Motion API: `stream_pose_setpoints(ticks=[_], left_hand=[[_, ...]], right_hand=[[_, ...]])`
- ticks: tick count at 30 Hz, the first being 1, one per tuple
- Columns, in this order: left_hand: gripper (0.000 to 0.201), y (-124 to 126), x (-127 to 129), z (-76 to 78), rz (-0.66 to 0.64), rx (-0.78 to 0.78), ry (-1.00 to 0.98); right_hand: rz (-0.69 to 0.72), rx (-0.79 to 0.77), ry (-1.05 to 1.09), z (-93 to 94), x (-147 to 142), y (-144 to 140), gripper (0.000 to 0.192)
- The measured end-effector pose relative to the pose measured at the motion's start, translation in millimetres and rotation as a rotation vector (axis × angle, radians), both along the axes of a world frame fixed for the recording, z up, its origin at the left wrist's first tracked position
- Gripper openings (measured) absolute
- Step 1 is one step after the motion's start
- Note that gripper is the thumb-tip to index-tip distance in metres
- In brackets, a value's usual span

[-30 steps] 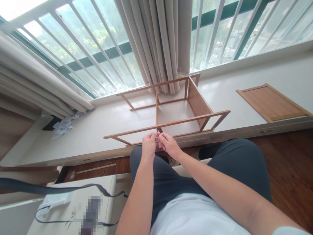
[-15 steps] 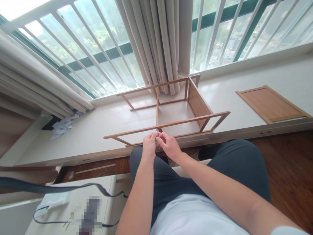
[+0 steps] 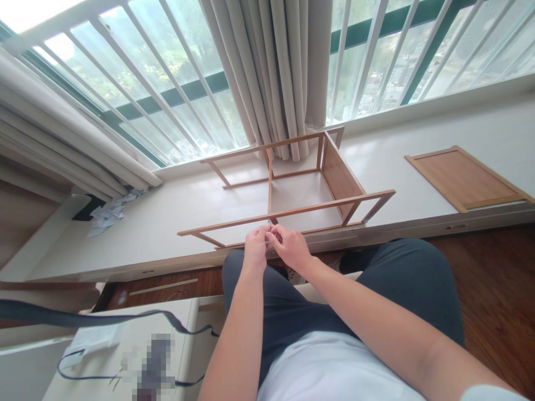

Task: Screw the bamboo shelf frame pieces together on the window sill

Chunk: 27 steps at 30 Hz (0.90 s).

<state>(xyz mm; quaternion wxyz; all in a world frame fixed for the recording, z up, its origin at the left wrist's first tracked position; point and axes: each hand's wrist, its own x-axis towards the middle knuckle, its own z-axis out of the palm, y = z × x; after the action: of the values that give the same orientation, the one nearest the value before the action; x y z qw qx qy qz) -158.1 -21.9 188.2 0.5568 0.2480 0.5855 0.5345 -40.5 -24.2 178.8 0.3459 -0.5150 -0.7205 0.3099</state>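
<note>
A wooden rack frame (image 3: 288, 213) lies on its side on the white window ledge, with one solid panel (image 3: 340, 172) fitted across its right part. At the frame's near rail, close to the middle crossbar, my left hand (image 3: 256, 245) and my right hand (image 3: 289, 245) meet, fingertips together. Both are closed in a pinch. Something thin and dark stands between the fingertips and the rail, too small to name. Which hand grips it cannot be made out, since the fingers cover most of it.
A loose wooden panel (image 3: 468, 178) lies on the ledge (image 3: 376, 139) at the right. Crumpled papers (image 3: 106, 214) lie at the left end. Grey curtains (image 3: 276, 72) hang behind the frame. A white table (image 3: 184, 328) with a dark strap (image 3: 125, 318) and a blurred-out object stands lower left.
Almost nothing differs. My fingers have shifted very slightly at the same spot on the rail, and the view has moved a little.
</note>
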Motion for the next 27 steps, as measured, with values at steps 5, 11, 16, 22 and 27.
stream_pose_setpoints(ticks=[5,11,16,22,27], left_hand=[[0.031,0.3,-1.1,-0.7,0.0,-0.01,0.005],[0.035,1.5,-2.9,-5.0,-0.004,0.005,0.03],[0.036,1.3,-2.0,-4.3,-0.011,0.003,0.03],[0.035,0.1,-0.9,-0.9,-0.007,0.009,0.025],[0.033,0.3,0.1,1.1,-0.029,0.017,0.033]], right_hand=[[-0.003,0.003,0.024,-1.0,-0.6,0.0,0.025],[0.015,-0.033,0.174,-7.6,-1.5,0.7,0.027],[0.024,-0.058,0.259,-9.7,-1.7,0.5,0.028],[0.016,-0.07,0.284,-8.3,-2.1,-0.6,0.027],[0.035,-0.119,0.385,-11.7,-3.5,-0.6,0.027]])
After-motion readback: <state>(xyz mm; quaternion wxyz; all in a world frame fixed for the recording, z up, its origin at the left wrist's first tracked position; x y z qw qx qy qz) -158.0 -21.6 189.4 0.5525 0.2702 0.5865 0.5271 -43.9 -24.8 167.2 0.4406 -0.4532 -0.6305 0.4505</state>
